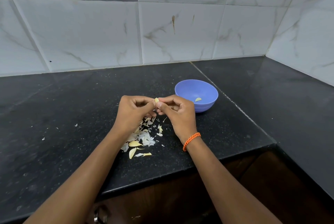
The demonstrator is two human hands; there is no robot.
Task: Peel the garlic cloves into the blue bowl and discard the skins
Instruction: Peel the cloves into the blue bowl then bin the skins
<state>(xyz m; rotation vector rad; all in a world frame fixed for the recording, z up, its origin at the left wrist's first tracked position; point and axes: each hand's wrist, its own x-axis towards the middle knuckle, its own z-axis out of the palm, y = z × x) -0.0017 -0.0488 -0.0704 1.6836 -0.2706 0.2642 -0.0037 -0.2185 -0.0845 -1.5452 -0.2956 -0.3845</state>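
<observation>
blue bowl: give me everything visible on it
The blue bowl is small, round and looks like matte plastic, with faint ridges low on its outer wall. It stands upright on the black counter, just beyond the right hand, apart from it as far as the view shows. Inside lies one pale peeled garlic clove; nothing else shows in it.

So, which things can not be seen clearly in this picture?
- Garlic clove, head view: only its tip shows; the fingers of the left hand and right hand cover the rest, so remaining skin cannot be judged.
- Skins pile: partly hidden under the left forearm.
- Blue bowl: one clove shows; the near wall hides part of the floor.
</observation>
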